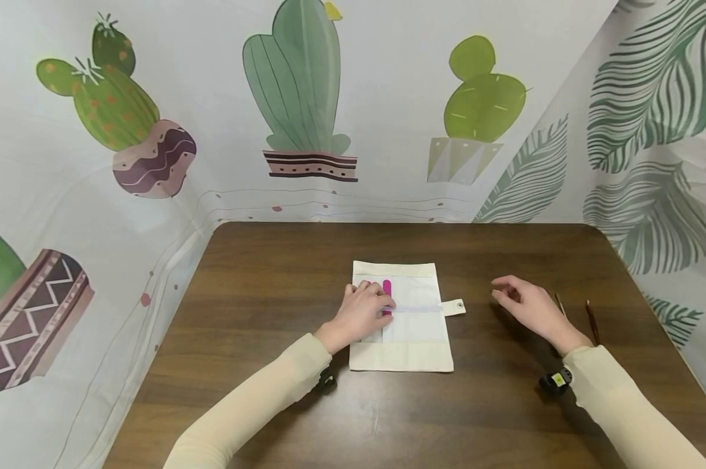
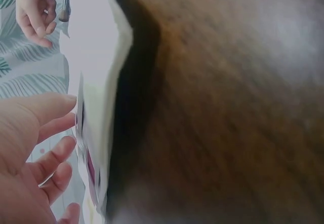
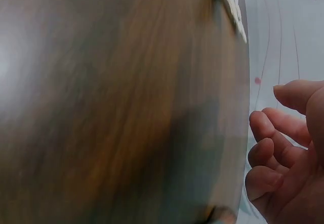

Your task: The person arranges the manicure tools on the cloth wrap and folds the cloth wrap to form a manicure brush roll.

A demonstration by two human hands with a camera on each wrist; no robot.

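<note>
Head view: a brown wooden table [image 1: 271, 273] fills the lower half of the frame, and a white cloth case [image 1: 417, 326] lies opened flat on it, just right of the frame's centre. A short tab [image 1: 454, 307] with a metal snap sticks out from the case's right edge. At the left part of the case, the person's left hand [image 1: 361, 311] rests with loosely bent fingers spread apart, its fingertips beside a bright pink stick [image 1: 387, 286] that lies upright in the frame; whether they touch the stick cannot be told. Right of centre, the right hand [image 1: 531, 306] hangs over the table, thumb and fingers apart, holding nothing. Near its wrist lie a pale slim stick [image 1: 559, 304] and a reddish-brown one [image 1: 591, 322], both partly hidden by the arm. Left wrist view: the case's edge runs down the left side, close to the left fingertips, and a brush tip [image 2: 64, 15] shows near the upper left, just beside the right hand. Behind the table, a white cloth backdrop [image 1: 388, 98] carries printed cacti and leaves.
</note>
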